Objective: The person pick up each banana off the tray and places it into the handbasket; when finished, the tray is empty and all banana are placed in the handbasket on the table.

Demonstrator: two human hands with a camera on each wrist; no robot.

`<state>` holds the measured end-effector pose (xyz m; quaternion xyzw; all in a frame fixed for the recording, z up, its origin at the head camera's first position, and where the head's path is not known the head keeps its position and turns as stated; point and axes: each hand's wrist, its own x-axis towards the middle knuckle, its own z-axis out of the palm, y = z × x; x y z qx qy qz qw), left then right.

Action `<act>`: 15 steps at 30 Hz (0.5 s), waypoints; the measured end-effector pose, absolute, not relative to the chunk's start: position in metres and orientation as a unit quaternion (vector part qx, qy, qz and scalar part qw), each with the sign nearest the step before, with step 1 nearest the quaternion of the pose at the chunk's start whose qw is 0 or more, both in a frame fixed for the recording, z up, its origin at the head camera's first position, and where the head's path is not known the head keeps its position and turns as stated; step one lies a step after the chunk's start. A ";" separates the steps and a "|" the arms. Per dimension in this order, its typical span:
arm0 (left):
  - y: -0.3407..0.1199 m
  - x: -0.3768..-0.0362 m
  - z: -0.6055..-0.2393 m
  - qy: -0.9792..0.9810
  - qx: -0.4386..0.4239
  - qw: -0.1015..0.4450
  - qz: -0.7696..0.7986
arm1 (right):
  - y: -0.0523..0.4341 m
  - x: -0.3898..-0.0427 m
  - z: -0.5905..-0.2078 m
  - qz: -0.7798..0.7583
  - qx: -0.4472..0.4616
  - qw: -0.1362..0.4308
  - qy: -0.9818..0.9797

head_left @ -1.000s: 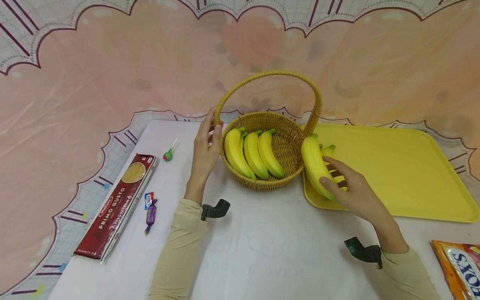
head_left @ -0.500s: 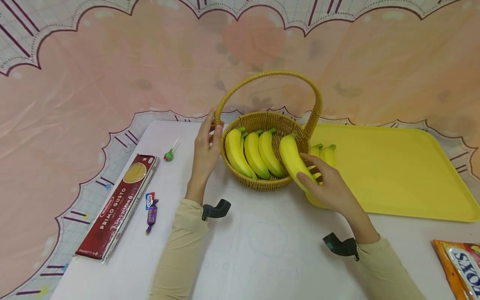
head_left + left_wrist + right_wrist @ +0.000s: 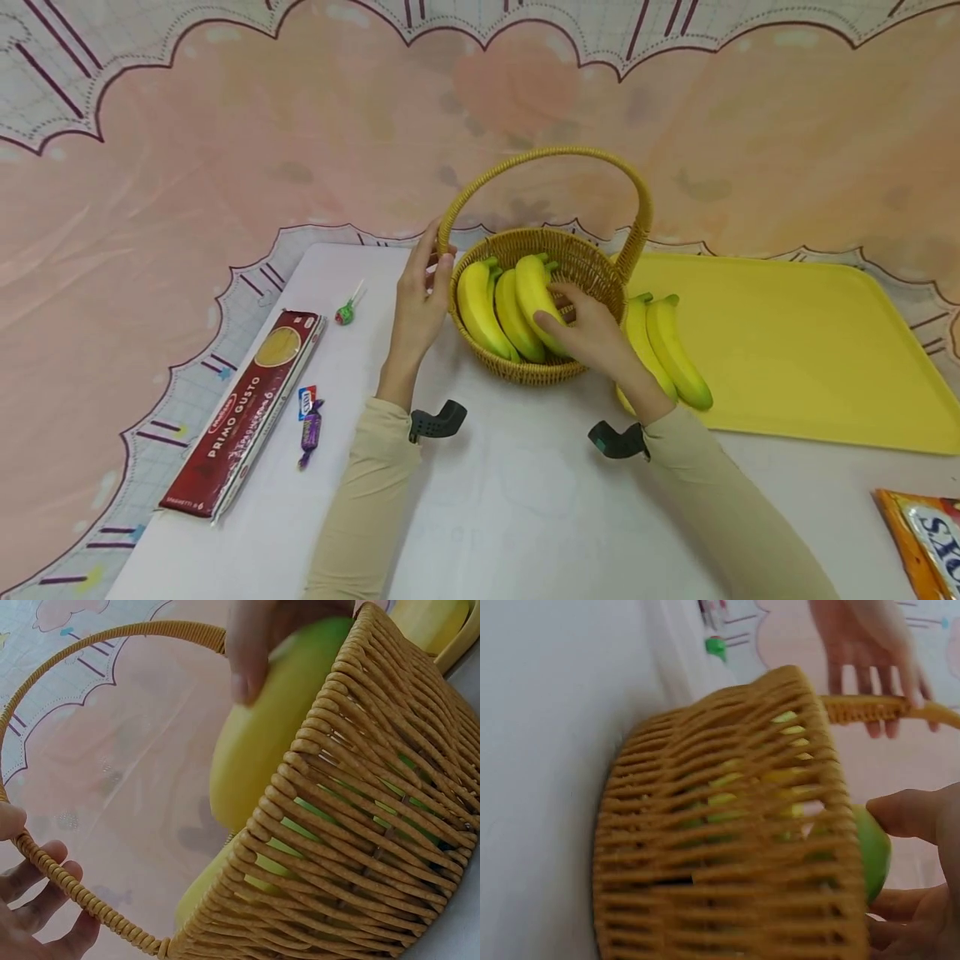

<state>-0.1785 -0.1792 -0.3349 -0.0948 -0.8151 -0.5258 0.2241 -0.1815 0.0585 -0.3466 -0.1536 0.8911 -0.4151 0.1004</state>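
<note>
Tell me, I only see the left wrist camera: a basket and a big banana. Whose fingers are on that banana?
Observer: The person's right hand, holding a banana inside the basket.
Operator: Are there more bananas?
Observer: Yes, two bananas lie on a yellow tray right of the basket.
Operator: Any sweets?
Observer: A green lollipop and a purple candy lie on the table, left of the left hand.
</note>
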 end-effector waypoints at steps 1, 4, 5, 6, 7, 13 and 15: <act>-0.179 -0.179 -0.335 -0.816 -0.095 0.224 -0.525 | 0.055 -0.183 -0.348 -0.411 -0.154 0.105 0.893; -0.179 -0.179 -0.335 -0.816 -0.098 0.224 -0.523 | 0.044 -0.187 -0.349 -0.399 -0.155 0.113 0.897; -0.179 -0.179 -0.335 -0.816 -0.098 0.224 -0.523 | 0.041 -0.188 -0.350 -0.396 -0.156 0.114 0.898; -0.179 -0.179 -0.335 -0.816 -0.100 0.225 -0.524 | 0.038 -0.189 -0.351 -0.390 -0.159 0.113 0.900; -0.179 -0.179 -0.334 -0.815 -0.101 0.225 -0.525 | 0.035 -0.191 -0.352 -0.386 -0.160 0.113 0.901; -0.179 -0.180 -0.333 -0.813 -0.103 0.226 -0.527 | 0.022 -0.197 -0.355 -0.369 -0.171 0.109 0.907; -0.180 -0.179 -0.334 -0.815 -0.100 0.225 -0.524 | 0.018 -0.199 -0.356 -0.363 -0.174 0.108 0.909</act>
